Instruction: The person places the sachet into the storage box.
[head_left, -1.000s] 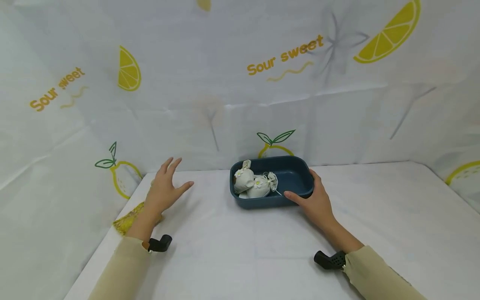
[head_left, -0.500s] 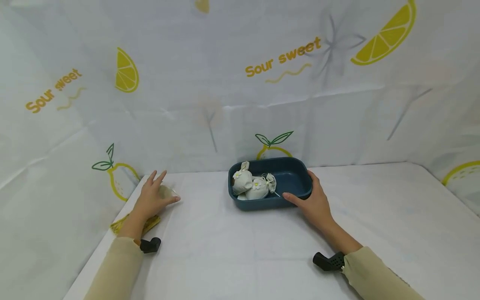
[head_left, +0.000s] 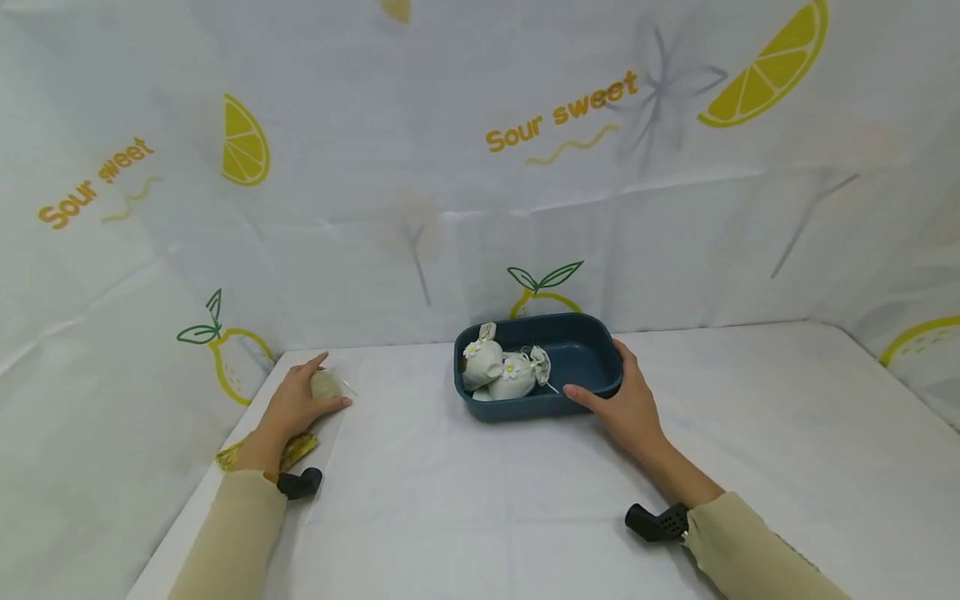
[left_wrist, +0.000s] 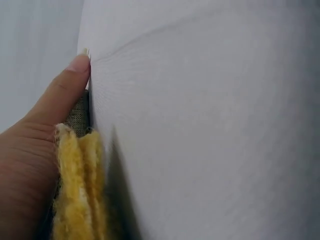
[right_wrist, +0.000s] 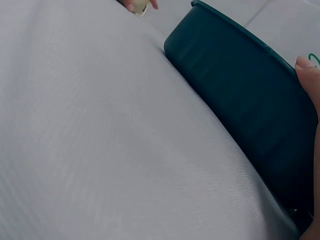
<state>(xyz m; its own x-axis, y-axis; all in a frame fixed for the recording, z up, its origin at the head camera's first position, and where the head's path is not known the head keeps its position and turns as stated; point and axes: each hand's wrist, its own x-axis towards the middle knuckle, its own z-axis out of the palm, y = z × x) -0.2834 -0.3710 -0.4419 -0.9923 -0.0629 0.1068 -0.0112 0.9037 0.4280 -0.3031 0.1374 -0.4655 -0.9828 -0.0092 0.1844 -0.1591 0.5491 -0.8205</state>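
Note:
My left hand (head_left: pixel 291 406) is at the left of the table, its thumb and fingers around a small pale cloth pouch (head_left: pixel 325 384). Part of that pouch is hidden by the hand. My right hand (head_left: pixel 628 410) grips the right end of a dark teal rectangular box (head_left: pixel 588 360), thumb over the near rim. Inside the box's left half lie white drawstring pouches (head_left: pixel 483 363) with daisy decorations; one more may be partly covered beneath. The right wrist view shows the box's outer side (right_wrist: pixel 240 95) and the thumb on its rim.
A yellow fuzzy cloth (head_left: pixel 300 450) lies under the left wrist, near the table's left edge; it shows close up in the left wrist view. White sheeting with lemon prints (head_left: pixel 247 142) rises behind the white-covered table (head_left: pixel 465 500).
My left hand has come down and slightly left onto the pale pouch, its fingers closing around it. The right hand stays on the box, which has not moved.

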